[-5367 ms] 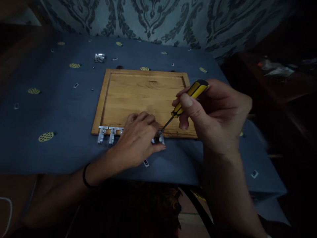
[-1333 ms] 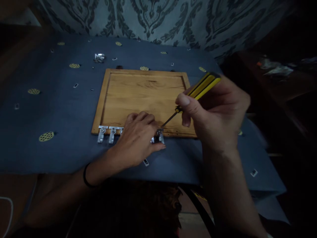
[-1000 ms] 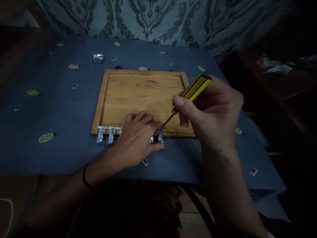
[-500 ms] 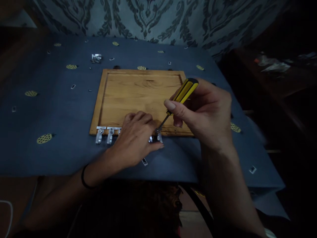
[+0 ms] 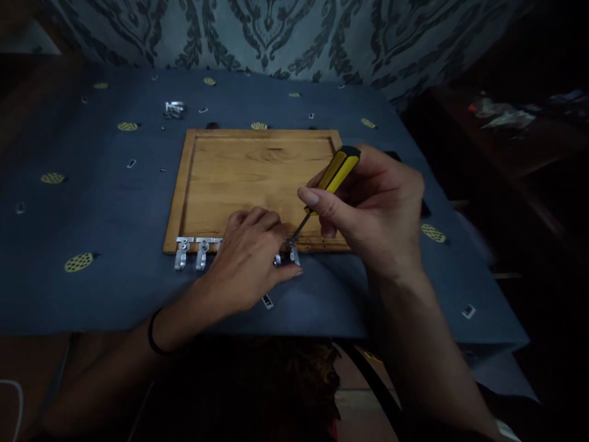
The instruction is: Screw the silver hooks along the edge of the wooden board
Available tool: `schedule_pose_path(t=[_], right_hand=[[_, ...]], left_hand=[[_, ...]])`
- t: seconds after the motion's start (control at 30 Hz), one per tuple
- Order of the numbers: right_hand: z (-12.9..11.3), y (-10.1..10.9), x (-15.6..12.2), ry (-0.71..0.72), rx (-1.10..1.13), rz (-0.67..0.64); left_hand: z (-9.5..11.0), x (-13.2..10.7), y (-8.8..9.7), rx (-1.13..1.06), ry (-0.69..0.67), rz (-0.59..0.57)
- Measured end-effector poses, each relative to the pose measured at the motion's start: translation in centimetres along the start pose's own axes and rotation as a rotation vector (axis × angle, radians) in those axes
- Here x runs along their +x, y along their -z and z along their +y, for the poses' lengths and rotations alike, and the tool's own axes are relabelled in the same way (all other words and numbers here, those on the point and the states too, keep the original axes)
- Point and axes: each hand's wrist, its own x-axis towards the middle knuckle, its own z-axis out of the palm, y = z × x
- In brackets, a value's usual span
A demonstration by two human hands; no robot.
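Observation:
A wooden board (image 5: 239,178) with a raised frame lies flat on the table. Several silver metal hooks (image 5: 201,255) sit in a row along its near edge, their curved ends hanging past it. My left hand (image 5: 251,261) rests over this edge, thumb and fingers closed around a metal hook (image 5: 294,253) near the middle; its fingertips are partly hidden. In my right hand (image 5: 377,209) is a yellow-and-black screwdriver (image 5: 338,175), pinched at the handle. The screwdriver slants down to the left, its tip at the hook's mounting plate. Small dark holes mark the edge farther right.
On the dark blue tablecloth (image 5: 101,215) a small pile of metal hooks (image 5: 175,109) lies at the back left, with a loose screw (image 5: 163,170) nearer the board. A dark flat object, partly hidden, lies behind my right hand. Patterned fabric (image 5: 267,37) rises behind the table.
The whole view has shifted slightly, so the board appears a little farther left. The screwdriver handle has turned slightly in my right hand; its tip stays at the hook. My left hand keeps its place.

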Motion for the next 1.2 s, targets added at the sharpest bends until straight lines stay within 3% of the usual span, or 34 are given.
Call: schedule_pose_path(t=[0.17, 0.23, 0.33, 0.4, 0.47, 0.5, 0.73, 0.9, 0.97, 1.03, 1.2], right_hand=[[0.5, 0.1, 0.3, 0.107, 0.019, 0.21], [1.1, 0.6, 0.7, 0.081, -0.008, 0.267], [2.3, 1.6, 1.5, -0.07, -0.166, 0.186], [3.3, 2.0, 2.1, -0.084, -0.25, 0.144], [4.3, 1.9, 2.8, -0.099, -0.646, 0.024], [4.9, 1.7, 3.2, -0.095, -0.713, -0.01], [7.9, 0.7, 7.0, -0.036, -0.979, -0.114], [7.5, 1.0, 9.8, -0.04, -1.139, -0.157], [6.8, -0.3, 11.0, -0.031, -1.164, -0.252], [6.1, -2.9, 12.1, 0.001, -1.158, -0.409], [5.4, -12.9, 13.6, 0.159, -1.117, -0.772]], left_hand=[[0.0, 0.0, 0.1, -0.014, 0.014, -0.022], [-0.1, -0.1, 0.0, -0.025, 0.007, -0.018], [-0.1, -0.1, -0.1, -0.024, 0.001, 0.0], [0.0, 0.0, -0.1, -0.016, 0.0, -0.004], [0.2, 0.1, -0.1, -0.004, 0.018, -0.039], [0.2, 0.2, -0.1, 0.004, 0.028, -0.049], [0.1, 0.6, -0.1, -0.01, 0.034, -0.093], [-0.1, 0.5, -0.4, 0.015, -0.002, -0.065], [-0.2, 0.5, -0.6, 0.018, -0.008, -0.06], [-0.3, 0.5, -0.9, 0.012, -0.015, -0.055], [-0.5, 0.6, -1.7, -0.019, -0.021, -0.015]])
